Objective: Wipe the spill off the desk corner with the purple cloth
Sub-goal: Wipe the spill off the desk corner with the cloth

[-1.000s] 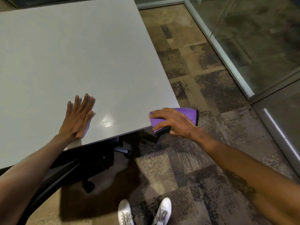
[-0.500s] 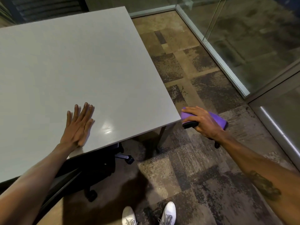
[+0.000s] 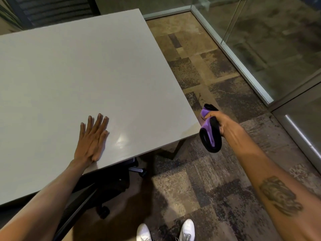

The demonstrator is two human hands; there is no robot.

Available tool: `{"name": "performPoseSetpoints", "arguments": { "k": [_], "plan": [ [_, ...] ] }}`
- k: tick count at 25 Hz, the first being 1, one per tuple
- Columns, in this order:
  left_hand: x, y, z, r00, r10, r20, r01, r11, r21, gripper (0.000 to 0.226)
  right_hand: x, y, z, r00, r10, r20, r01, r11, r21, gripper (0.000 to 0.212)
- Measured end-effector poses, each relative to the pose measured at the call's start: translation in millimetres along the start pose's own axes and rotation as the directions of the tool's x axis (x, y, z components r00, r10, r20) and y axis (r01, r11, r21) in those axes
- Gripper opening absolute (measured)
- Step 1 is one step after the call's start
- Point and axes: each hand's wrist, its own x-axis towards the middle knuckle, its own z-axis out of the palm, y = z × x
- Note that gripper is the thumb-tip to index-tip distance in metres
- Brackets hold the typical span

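The light grey desk (image 3: 86,75) fills the left half of the view, its near right corner at about mid-frame. A shiny wet-looking patch (image 3: 120,142) lies near that corner. My left hand (image 3: 93,139) rests flat on the desk, fingers spread, just left of the patch. My right hand (image 3: 224,125) is off the desk, just right of the corner, closed on the purple cloth (image 3: 209,132). The cloth has a black border and hangs bunched below my fist, over the floor.
A black office chair (image 3: 104,190) on casters stands under the desk's near edge. Patterned carpet tiles (image 3: 208,180) cover the floor. A glass partition with a metal base rail (image 3: 243,70) runs along the right. My white shoes (image 3: 186,230) are at the bottom.
My right hand has swept the cloth off the desk corner to the right and lifted it, so it now hangs bunched beside the corner. My left hand has stayed flat.
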Motion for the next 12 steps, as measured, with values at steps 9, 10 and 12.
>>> {"name": "performPoseSetpoints", "arguments": {
  "k": [9, 10, 12],
  "plan": [
    [2, 0, 3, 0.999, -0.031, -0.023, 0.031, 0.999, 0.010, 0.054, 31, -4, 65, 0.931, -0.092, -0.353, 0.157, 0.974, 0.162, 0.025],
    [2, 1, 3, 0.999, -0.033, -0.023, 0.033, 0.999, 0.004, 0.054, 31, -6, 75, 0.911, -0.139, -0.387, 0.224, 0.957, 0.185, 0.027],
    [2, 1, 2, 0.999, -0.034, -0.028, 0.034, 0.999, -0.001, 0.055, 34, -11, 98, 0.862, -0.295, -0.413, 0.394, 0.902, 0.179, 0.036]
  ]
}}
